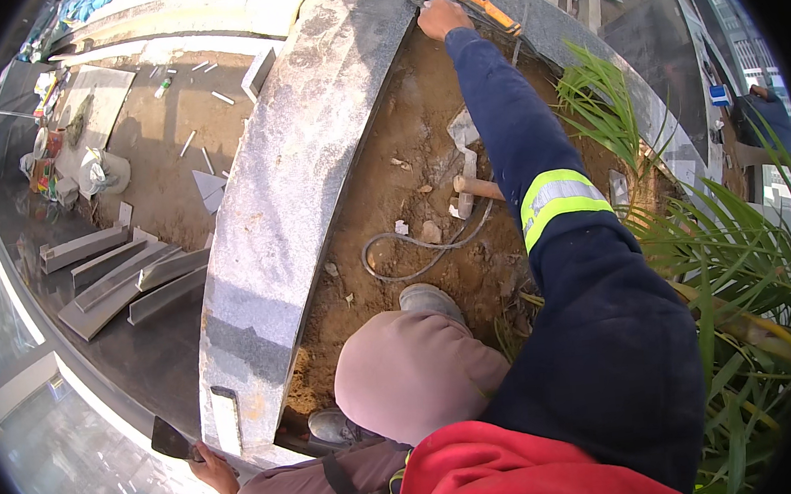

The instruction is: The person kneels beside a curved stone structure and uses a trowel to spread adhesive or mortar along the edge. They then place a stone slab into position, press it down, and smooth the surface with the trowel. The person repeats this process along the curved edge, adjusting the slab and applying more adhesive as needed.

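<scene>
A long grey stone slab (288,176) runs from near my left side to the far middle, beside a strip of bare soil. At its near end, my left hand (214,473) is closed around a flat, dark-bladed scraper (171,440). A short whitish bar (226,420) lies on the slab close by. My right arm reaches far forward, and my right hand (444,19) is closed at the slab's far inner edge. Its fingertips are partly hidden. Just beyond that hand lies an orange power tool (479,4).
A wooden-handled hammer (477,188) and a looped grey cord (380,269) lie on the soil. Leafy plants (726,258) crowd the right. Metal angle pieces (119,278) and a white bucket (109,172) stand left. Another person (764,116) is at the far right.
</scene>
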`<state>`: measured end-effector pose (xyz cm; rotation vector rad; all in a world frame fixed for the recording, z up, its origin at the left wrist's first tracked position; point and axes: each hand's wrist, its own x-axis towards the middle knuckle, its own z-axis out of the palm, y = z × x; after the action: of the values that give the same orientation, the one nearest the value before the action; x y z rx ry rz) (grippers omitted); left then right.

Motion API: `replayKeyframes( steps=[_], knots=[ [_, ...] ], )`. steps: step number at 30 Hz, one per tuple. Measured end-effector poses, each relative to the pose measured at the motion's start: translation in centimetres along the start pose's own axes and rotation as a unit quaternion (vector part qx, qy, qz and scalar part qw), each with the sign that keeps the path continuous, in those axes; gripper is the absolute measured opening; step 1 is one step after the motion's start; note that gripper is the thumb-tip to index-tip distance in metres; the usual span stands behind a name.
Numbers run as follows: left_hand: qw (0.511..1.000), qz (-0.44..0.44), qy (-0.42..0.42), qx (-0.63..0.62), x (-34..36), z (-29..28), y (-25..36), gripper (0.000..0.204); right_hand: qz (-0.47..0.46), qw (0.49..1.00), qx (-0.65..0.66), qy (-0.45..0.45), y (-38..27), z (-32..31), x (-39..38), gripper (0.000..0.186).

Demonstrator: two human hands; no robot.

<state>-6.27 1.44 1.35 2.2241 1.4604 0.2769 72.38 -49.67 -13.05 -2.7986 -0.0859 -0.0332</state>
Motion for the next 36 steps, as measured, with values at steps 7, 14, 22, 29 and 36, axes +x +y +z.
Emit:
replayKeyframes(
  steps=[7, 14, 22, 29, 36],
  knots=[
    [1.0, -0.007, 0.0, -0.013, -1.1, -1.0, -1.3, 0.041, 0.027, 1.0, -0.005, -0.003, -0.5, -0.3, -2.7, 0.037],
    [1.0, -0.016, 0.022, -0.004, -1.7, -1.2, -0.5, 0.045, -0.019, 0.999, -0.008, -0.039, -2.9, 0.3, -5.7, 0.043],
    [1.0, 0.0, -0.003, -0.004, -1.7, -0.8, 0.0, 0.044, 0.015, 0.999, -0.024, -0.032, -2.6, -0.5, -3.1, 0.042],
    [0.999, -0.021, 0.002, -0.028, -2.6, -1.4, 0.3, 0.043, 0.021, 1.0, -0.017, 0.002, -1.8, 0.6, -5.2, 0.044],
    [0.999, -0.03, 0.0, -0.025, -2.8, -1.7, -1.7, 0.041, 0.083, 0.902, 0.408, 0.112, -2.6, 4.5, -8.6, 0.05]
  ],
)
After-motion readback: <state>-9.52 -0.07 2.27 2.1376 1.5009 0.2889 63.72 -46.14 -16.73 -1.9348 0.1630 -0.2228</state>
